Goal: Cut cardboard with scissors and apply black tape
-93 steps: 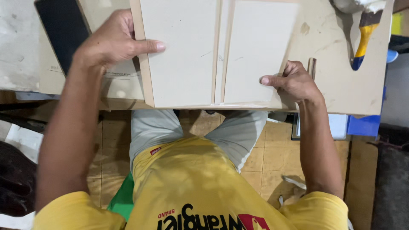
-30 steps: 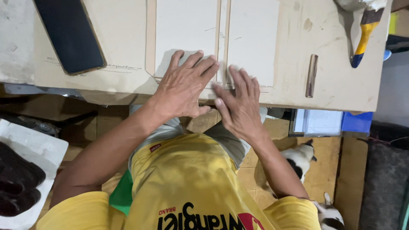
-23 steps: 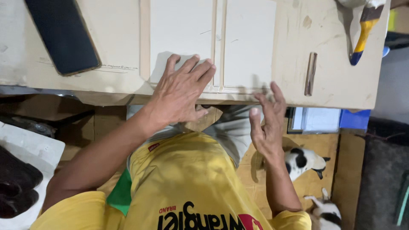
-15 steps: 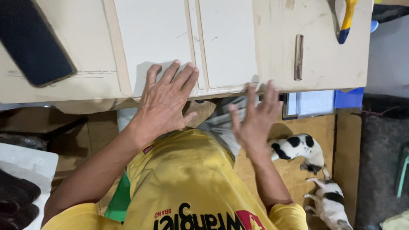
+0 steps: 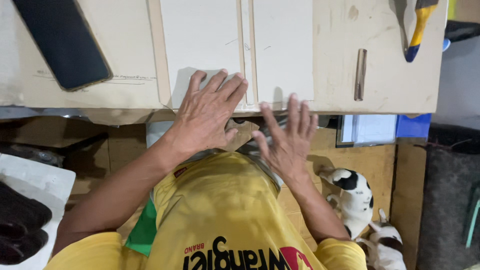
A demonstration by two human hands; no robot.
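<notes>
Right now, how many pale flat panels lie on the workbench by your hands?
2. The left panel lies under the left hand. The right panel lies beside it, a thin strip between them; the right hand hovers at its near edge. Their far ends are cropped.

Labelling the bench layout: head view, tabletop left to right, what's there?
Black flat phone → left hand flat on the pale wooden panel → narrow wooden strip between panels → second pale panel, right hand at its near edge → small brown wooden stick → yellow-and-blue-handled tool.
</notes>
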